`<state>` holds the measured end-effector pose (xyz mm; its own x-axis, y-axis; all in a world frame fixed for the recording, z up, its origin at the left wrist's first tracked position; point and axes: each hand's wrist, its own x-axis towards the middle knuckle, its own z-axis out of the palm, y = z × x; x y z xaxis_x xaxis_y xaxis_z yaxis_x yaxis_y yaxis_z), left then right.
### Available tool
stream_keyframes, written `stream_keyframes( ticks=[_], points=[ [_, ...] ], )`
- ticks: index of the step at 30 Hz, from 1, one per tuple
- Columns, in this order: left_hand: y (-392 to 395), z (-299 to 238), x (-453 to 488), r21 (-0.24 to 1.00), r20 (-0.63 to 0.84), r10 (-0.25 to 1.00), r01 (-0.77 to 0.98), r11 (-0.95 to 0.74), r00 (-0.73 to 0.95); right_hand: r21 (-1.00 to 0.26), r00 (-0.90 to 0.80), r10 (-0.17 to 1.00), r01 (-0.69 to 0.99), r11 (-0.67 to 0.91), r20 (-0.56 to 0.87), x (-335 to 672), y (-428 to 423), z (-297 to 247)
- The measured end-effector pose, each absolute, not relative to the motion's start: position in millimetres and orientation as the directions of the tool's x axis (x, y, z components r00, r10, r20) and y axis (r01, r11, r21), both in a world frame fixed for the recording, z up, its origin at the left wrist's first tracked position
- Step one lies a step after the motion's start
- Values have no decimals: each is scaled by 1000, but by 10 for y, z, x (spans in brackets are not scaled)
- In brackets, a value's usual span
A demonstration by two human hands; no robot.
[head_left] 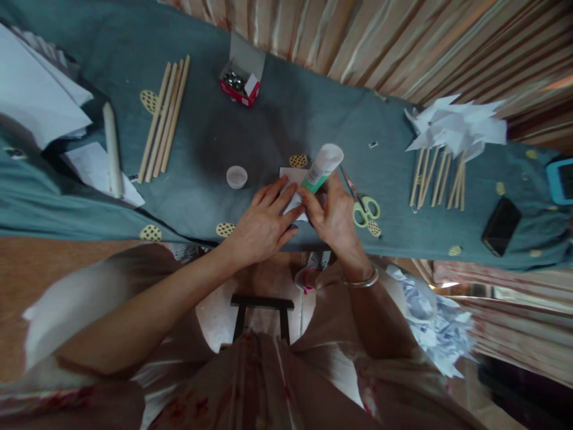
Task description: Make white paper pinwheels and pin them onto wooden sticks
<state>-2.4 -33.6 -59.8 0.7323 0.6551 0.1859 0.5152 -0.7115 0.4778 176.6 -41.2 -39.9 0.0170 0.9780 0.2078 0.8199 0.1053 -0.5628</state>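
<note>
My right hand (335, 216) grips a white and green glue tube (322, 168), tilted with its nozzle end down on a small white paper piece (293, 179) on the teal cloth. My left hand (264, 222) lies on that paper with fingers spread, pressing it flat, its fingertips beside the tube's lower end. A small white cap (237, 177) sits on the cloth just left of the hands. Green-handled scissors (363, 206) lie right of my right hand.
A bundle of wooden sticks (165, 118) lies at left by white paper sheets (40, 101). A red box of metal clips (240, 80) stands behind. At right are paper pinwheels on sticks (450, 143), a black phone (500, 226) and the table's near edge (179, 237).
</note>
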Motion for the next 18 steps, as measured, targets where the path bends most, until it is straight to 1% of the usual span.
stream_keyframes(
  ticks=[12, 18],
  points=[
    [-324, -621, -35, 479, 195, 648, 506, -718, 736, -627, 34, 981, 773, 96, 192, 1812, -475, -426],
    [-323, -628, -38, 517, 200, 657, 492, -701, 727, -609, 80, 976, 790, 62, 204, 1828, -494, -409]
  ],
)
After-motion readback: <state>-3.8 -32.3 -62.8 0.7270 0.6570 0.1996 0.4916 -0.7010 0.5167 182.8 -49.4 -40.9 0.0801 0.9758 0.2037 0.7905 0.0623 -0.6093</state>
